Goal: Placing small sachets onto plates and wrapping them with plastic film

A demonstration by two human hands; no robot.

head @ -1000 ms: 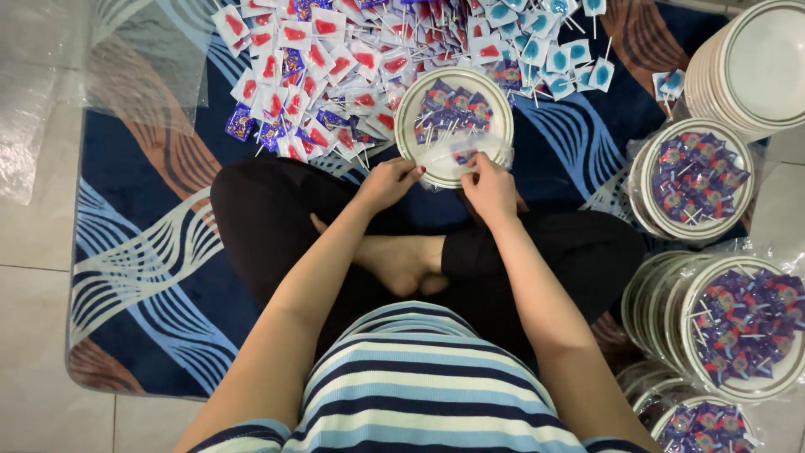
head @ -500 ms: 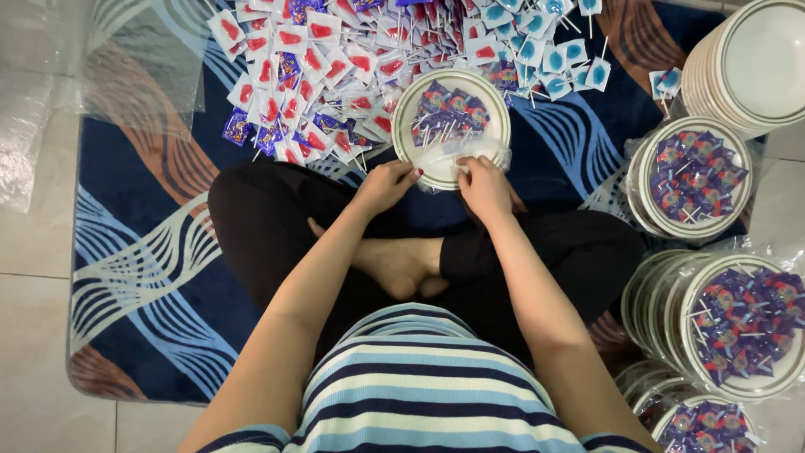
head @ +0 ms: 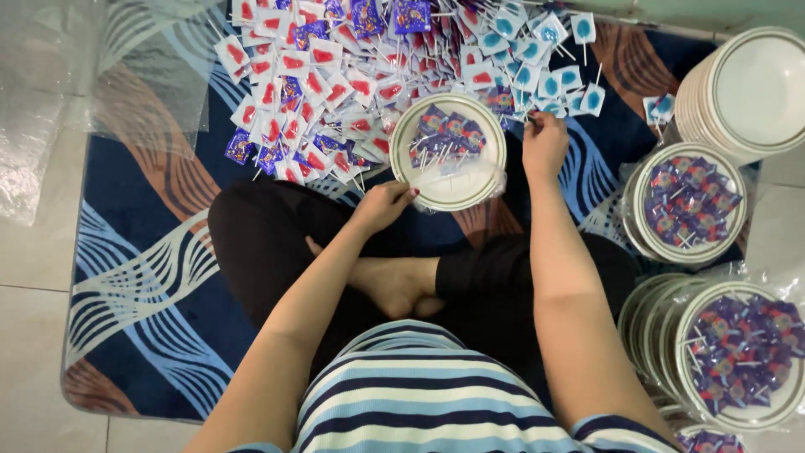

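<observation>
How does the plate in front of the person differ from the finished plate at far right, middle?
The front plate is half filled and its clear wrap hangs loose, held by the left hand; the wrapped plate is fully covered with purple lollipops, sealed and untouched. Both are round and cream-rimmed.

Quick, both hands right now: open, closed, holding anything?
Left hand: closed, pinching the clear wrap at the edge of the lollipop-filled plate.
Right hand: fingers curled at the blue lollipops; whether it grips one cannot be told.

bottom plate stack (head: 713,438) cut off
</observation>
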